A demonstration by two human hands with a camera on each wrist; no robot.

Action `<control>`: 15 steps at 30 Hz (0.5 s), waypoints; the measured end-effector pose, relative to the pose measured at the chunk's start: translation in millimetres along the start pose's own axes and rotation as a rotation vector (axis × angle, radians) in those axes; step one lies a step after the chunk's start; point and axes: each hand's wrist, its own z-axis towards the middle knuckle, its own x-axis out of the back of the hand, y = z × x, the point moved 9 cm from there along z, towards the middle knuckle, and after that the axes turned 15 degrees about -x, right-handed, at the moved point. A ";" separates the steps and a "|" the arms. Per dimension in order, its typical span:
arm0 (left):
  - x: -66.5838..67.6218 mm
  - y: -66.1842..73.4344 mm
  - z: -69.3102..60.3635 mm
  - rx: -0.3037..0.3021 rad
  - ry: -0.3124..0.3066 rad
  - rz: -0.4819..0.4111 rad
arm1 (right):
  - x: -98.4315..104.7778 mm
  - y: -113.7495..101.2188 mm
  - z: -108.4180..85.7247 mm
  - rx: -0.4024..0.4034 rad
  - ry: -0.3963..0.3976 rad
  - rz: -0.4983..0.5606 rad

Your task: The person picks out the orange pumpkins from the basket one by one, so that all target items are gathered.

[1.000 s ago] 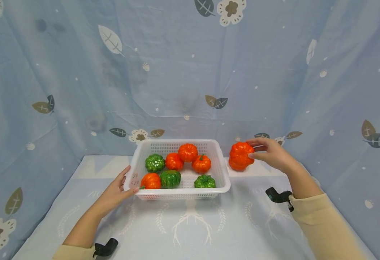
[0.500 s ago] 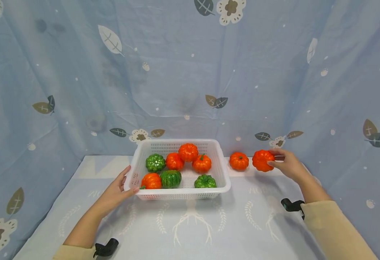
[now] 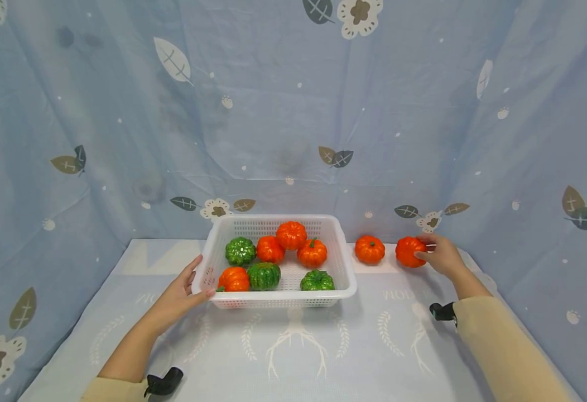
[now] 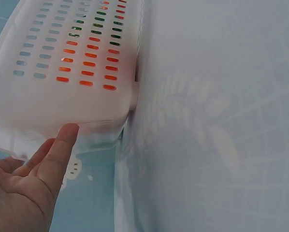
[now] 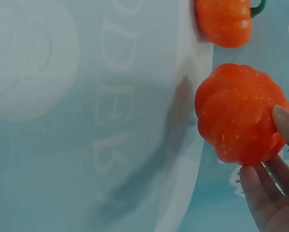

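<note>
My right hand (image 3: 441, 255) grips an orange pumpkin (image 3: 410, 252) with a lobed, glossy skin near the table's far right edge. In the right wrist view, the thumb lies on one side of it and the fingertips on the other. To its left stands another orange pumpkin (image 3: 369, 249) with a green stem, a small gap between them. My left hand (image 3: 175, 296) touches the near-left corner of a white plastic basket (image 3: 273, 296), thumb at the front rim and fingers, fairly straight, along the left side. Inside are several orange pumpkins (image 3: 290, 235) and green pumpkins (image 3: 240, 251).
A pale patterned cloth (image 3: 293, 357) covers the table. Blue curtain (image 3: 273, 111) with leaf and flower prints rises behind and at both sides. The basket stands at the back middle of the table, near the curtain.
My right hand has carried its orange pumpkin right and down, away from the other orange pumpkin, which it overlapped in view at first. The left hand and the basket stay put.
</note>
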 end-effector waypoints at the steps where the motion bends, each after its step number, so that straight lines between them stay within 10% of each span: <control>1: -0.2 -0.2 0.0 -0.001 0.000 -0.005 | -0.6 0.7 1.5 -0.002 -0.001 -0.009; 15: 0.0 0.8 0.4 -0.018 -0.002 -0.023 | -7.4 8.0 13.7 0.010 0.000 -0.064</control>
